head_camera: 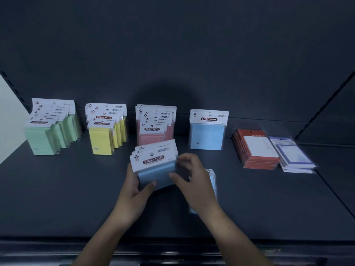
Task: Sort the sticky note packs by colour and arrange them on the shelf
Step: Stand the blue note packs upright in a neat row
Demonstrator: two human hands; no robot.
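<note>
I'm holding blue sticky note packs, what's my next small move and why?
Probably carry the blue stack in your left hand and right hand to the lone upright blue pack and stand it in front; blue belongs there.

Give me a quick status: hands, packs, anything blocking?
Left hand and right hand hold blue packs. Lone blue pack stands shelved. Nothing in the way.

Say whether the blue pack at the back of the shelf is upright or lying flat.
Upright: the blue pack stands on its lower edge, with its white header on top.
</note>
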